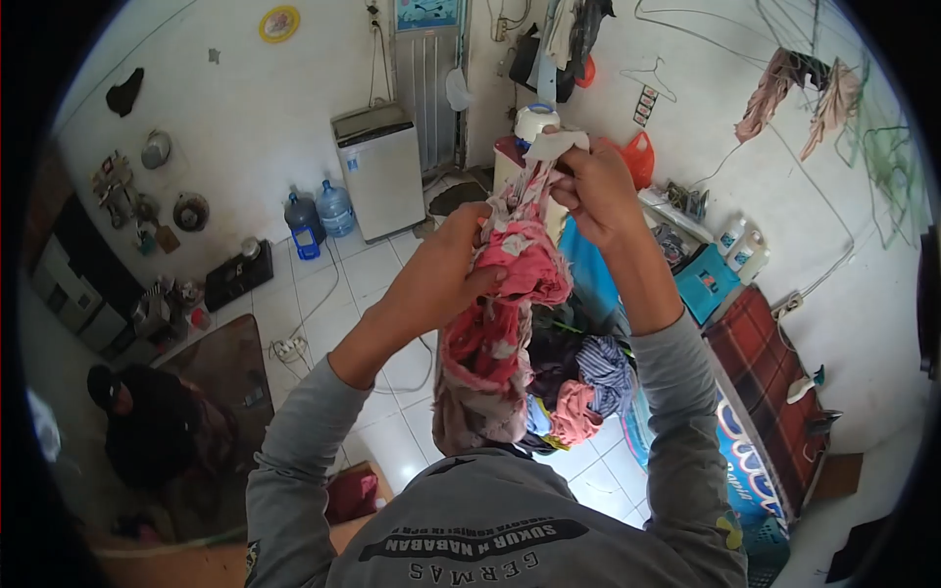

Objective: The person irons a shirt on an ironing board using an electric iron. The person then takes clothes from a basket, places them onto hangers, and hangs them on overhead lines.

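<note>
A pink and whitish garment [520, 260], bunched and frayed-looking, hangs in front of my chest. Its middle is gripped by my left hand [456, 260], thumb over the pink cloth. Higher up and to the right, my right hand [593, 186] pinches its upper end, where a pale flap [557, 146] sticks up. The lower part of the garment droops toward my shirt. Below and behind it lies a pile of clothes, with a striped blue cloth [606, 372] and a salmon cloth [574, 412] on top.
A washing machine [380, 176] stands by the back wall, beside water jugs [335, 208]. Another person [147, 421] sits at the lower left near a brown mat [240, 367]. At the right are a red plaid surface [760, 363], a teal box [706, 282] and bottles [740, 245]. A cable crosses the tiles.
</note>
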`<action>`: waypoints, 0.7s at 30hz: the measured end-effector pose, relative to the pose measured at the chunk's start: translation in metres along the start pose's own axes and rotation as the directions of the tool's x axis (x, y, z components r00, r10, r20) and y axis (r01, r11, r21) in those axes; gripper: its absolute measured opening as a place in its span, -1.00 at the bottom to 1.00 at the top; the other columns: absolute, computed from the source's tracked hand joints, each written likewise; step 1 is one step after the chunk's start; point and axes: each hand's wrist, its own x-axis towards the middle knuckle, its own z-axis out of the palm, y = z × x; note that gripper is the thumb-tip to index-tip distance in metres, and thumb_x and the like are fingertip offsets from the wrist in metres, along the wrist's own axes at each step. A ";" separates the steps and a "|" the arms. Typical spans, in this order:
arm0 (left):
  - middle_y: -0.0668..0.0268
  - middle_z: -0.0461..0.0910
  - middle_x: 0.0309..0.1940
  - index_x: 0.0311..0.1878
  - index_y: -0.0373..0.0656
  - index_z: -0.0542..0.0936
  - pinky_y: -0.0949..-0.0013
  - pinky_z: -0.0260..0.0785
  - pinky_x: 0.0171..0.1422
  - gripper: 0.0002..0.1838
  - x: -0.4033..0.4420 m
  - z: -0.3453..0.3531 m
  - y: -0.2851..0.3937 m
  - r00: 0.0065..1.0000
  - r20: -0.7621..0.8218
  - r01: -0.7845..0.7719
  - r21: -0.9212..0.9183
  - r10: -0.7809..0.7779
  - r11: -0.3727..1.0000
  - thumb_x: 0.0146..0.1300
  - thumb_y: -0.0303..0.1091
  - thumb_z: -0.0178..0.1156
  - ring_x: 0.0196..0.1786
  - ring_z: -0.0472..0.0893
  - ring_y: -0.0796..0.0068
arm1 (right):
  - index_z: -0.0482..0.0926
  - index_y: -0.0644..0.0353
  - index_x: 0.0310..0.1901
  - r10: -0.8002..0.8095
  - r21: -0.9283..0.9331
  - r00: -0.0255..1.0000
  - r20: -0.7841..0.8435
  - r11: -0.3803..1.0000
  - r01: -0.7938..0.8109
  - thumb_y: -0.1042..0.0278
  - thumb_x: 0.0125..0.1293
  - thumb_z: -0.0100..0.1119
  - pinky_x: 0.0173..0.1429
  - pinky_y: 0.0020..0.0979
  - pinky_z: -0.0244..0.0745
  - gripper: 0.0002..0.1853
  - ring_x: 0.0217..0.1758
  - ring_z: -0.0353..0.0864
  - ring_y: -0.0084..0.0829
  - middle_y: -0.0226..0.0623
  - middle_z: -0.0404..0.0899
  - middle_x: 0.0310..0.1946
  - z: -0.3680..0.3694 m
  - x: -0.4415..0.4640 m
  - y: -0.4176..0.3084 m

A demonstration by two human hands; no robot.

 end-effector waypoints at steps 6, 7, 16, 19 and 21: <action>0.04 0.50 0.02 0.32 -0.17 0.41 0.01 0.55 -0.04 -0.43 0.061 -0.021 -0.077 0.978 -0.047 -0.170 0.384 0.203 0.908 0.25 -0.48 0.34 -0.20 0.65 -0.06 | 0.59 0.34 0.05 -0.155 0.038 0.944 -0.292 0.984 0.174 0.54 0.48 -0.01 -0.42 -0.47 0.58 -0.77 -0.49 0.53 -0.59 -0.32 0.64 -0.32 -0.015 0.090 0.022; 0.02 0.52 -0.02 0.31 -0.18 0.46 0.03 0.57 -0.01 -0.47 0.072 -0.029 -0.100 0.980 -0.047 -0.155 0.436 0.194 0.887 0.26 -0.50 0.31 -0.11 0.66 -0.09 | 0.58 0.36 0.05 -0.197 0.002 0.919 -0.341 0.978 0.211 0.52 0.51 -0.02 -0.25 -0.38 0.74 -0.78 -0.45 0.59 -0.51 -0.26 0.65 -0.30 -0.019 0.105 0.021; 0.14 0.69 0.04 0.18 -0.33 0.59 0.28 0.48 0.21 -0.60 0.197 -0.143 -0.239 0.698 -0.715 -0.262 -0.189 0.050 0.946 0.28 -0.44 0.29 0.05 0.65 0.39 | 0.53 0.47 0.00 -0.393 -0.014 0.647 -0.653 0.861 0.509 0.54 0.56 -0.08 -0.11 -0.17 0.82 -0.80 -0.25 0.69 -0.30 -0.11 0.63 -0.20 -0.096 0.253 0.064; 0.16 0.68 0.01 0.15 -0.38 0.60 0.32 0.45 0.20 -0.61 0.248 -0.202 -0.289 0.616 -0.765 -0.191 0.086 0.188 0.978 0.33 -0.36 0.25 0.01 0.63 0.41 | 0.53 0.46 -0.02 -0.358 -0.005 0.487 -0.796 0.810 0.587 0.58 0.55 -0.10 -0.05 -0.16 0.82 -0.80 -0.22 0.68 -0.25 -0.07 0.62 -0.20 -0.132 0.269 0.068; 0.20 0.66 -0.03 0.12 -0.40 0.60 0.34 0.43 0.19 -0.63 0.282 -0.239 -0.326 0.600 -0.769 -0.147 0.168 0.223 0.975 0.37 -0.32 0.23 -0.03 0.61 0.42 | 0.53 0.46 -0.03 -0.362 -0.016 0.462 -0.809 0.800 0.599 0.61 0.53 -0.13 -0.04 -0.17 0.80 -0.80 -0.23 0.67 -0.23 -0.07 0.61 -0.22 -0.156 0.275 0.073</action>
